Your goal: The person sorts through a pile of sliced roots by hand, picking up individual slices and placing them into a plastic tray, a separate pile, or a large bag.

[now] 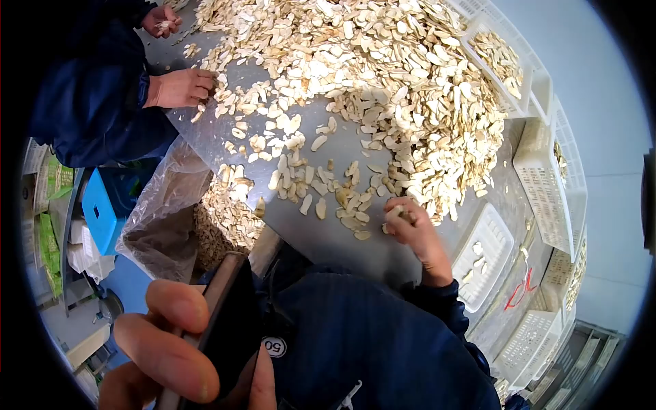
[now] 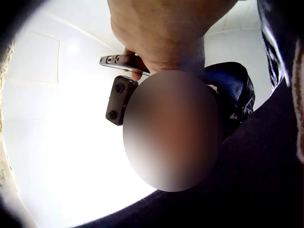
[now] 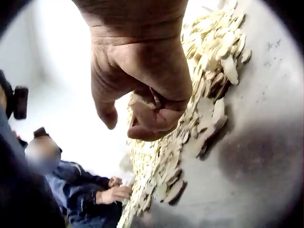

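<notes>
Close to the head camera, my left hand [image 1: 164,348] holds a dark, flat phone [image 1: 229,321], its fingers along one edge and the thumb on the other side. The left wrist view shows the ported end of that phone [image 2: 124,61] beyond my left hand [image 2: 161,28]. At the near edge of a big heap of pale, thin oval slices [image 1: 328,61], my right hand [image 1: 417,236] has its fingers curled round a slice [image 1: 406,214]. From the right wrist, my right hand [image 3: 142,76] hangs over the slices [image 3: 213,57]; its palm side is mostly hidden.
Loose slices lie over the metal table [image 1: 301,232]. A white tray [image 1: 502,239] with a few slices and red-handled scissors [image 1: 521,290] are at right, beside perforated white baskets [image 1: 543,184]. At left are a plastic-lined bag [image 1: 160,198] of slices and another person's hand [image 1: 181,87].
</notes>
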`<state>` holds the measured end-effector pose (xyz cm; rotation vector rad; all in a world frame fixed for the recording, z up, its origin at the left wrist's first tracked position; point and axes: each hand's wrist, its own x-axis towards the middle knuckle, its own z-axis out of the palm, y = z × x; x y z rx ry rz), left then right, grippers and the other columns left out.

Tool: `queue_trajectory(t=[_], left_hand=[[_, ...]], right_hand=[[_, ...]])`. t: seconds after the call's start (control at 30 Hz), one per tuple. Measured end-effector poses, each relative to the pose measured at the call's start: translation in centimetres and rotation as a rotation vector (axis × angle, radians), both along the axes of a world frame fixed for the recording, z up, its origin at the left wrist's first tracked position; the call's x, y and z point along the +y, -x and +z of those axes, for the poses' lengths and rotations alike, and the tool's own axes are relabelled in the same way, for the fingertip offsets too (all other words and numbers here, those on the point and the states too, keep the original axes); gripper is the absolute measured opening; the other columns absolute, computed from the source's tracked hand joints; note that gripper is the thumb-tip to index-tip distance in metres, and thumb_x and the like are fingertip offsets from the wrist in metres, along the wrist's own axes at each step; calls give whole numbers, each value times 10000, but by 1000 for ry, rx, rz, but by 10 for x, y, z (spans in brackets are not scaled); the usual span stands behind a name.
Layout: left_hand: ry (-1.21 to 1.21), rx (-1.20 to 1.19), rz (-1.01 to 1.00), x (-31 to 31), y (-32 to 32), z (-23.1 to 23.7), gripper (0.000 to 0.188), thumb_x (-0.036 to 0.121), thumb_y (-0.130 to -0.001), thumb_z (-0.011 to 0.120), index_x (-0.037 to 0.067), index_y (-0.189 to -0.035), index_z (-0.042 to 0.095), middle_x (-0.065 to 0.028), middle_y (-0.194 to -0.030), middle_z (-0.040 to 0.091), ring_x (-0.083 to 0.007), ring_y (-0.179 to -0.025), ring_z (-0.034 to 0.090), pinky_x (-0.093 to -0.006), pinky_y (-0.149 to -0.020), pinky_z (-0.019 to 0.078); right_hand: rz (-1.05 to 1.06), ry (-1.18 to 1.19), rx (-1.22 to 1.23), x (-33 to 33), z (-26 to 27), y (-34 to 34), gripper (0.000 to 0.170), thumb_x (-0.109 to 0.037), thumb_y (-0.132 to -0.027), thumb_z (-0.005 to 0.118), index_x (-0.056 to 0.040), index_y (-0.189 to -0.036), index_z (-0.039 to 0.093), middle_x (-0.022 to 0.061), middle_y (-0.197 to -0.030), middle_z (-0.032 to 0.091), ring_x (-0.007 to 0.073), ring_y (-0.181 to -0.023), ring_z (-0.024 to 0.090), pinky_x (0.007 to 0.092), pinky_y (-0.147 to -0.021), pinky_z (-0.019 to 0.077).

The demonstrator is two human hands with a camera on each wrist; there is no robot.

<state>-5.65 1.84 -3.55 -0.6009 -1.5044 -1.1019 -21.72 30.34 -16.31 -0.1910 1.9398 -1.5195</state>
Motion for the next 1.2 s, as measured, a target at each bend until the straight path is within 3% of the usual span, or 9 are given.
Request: queue_trajectory(t=[0.07, 0.17, 0.33, 0.47, 0.73, 0.8, 0.9, 1.03, 1.2], left_hand=[[11, 11, -11, -1, 1, 1, 597, 258, -1020, 524, 393, -1520, 226, 87, -1616, 124, -249, -1453, 243, -602, -1100, 437], [44, 40, -30, -9, 3, 0, 603, 274, -1035, 508, 397, -1547, 216, 88, -1643, 106, -250, -1471, 230, -608, -1096, 436], [126, 95, -102, -19, 2, 3, 614, 299, -1059, 482, 403, -1593, 199, 89, -1689, 77, -251, -1500, 207, -620, -1090, 435], [281, 164, -179, -36, 5, 10, 623, 319, -1079, 461, 408, -1630, 185, 90, -1726, 54, -252, -1523, 189, -628, -1086, 434], [47, 53, -144, 4, -31, 18, 638, 297, -1064, 497, 417, -1629, 226, 117, -1733, 58, -275, -1514, 216, -647, -1088, 411], [94, 14, 77, 21, -24, 37, 657, 298, -1050, 521, 431, -1625, 232, 130, -1733, 43, -281, -1498, 239, -658, -1074, 409], [321, -134, -95, -1, -46, 57, 660, 327, -1043, 526, 451, -1620, 232, 143, -1732, 27, -265, -1480, 261, -667, -1055, 410], [-67, 229, -95, 33, -54, 19, 630, 373, -1053, 482, 460, -1621, 223, 163, -1728, 26, -224, -1488, 246, -656, -1077, 395], [-45, 206, -128, 36, -74, 17, 627, 382, -1056, 462, 466, -1624, 209, 175, -1726, 28, -209, -1506, 221, -659, -1107, 343]], right_hand=[[130, -223, 247, -20, -11, -14, 155, -177, -925, 731, -28, -938, 692, 60, -857, 690, 141, -748, 627, 317, -669, 516], [283, -238, 557, -34, -34, -22, 137, -155, -920, 747, -41, -986, 706, -22, -811, 664, 97, -712, 582, 269, -647, 475], [84, -43, -37, -26, -24, -17, 176, -235, -1023, 642, -75, -955, 670, -45, -742, 620, 28, -629, 499, 207, -563, 370], [128, -114, 54, -26, -19, -20, 197, -247, -1042, 629, -59, -997, 667, -46, -715, 570, 50, -673, 556, 219, -621, 443], [-206, 266, -484, -11, -15, -34, 534, -525, -1107, 332, -95, -1320, 567, 35, -1034, 668, 139, -862, 647, 265, -646, 507], [-240, 301, -519, 0, -14, -37, 626, -599, -1096, 270, -98, -1351, 545, 56, -1084, 684, 177, -947, 689, 289, -677, 547], [-324, 385, -523, 20, -9, -47, 621, -600, -1095, 276, -101, -1353, 542, 65, -1112, 686, 183, -952, 694, 307, -685, 561], [-456, 576, -454, 71, -17, -60, 553, -524, -1115, 290, -98, -1301, 588, 58, -1071, 699, 202, -931, 708, 318, -693, 557], [-778, 613, -340, 116, -6, -88, 261, -310, -1093, 480, -100, -1206, 586, -8, -887, 582, 103, -678, 541, 217, -491, 404]])
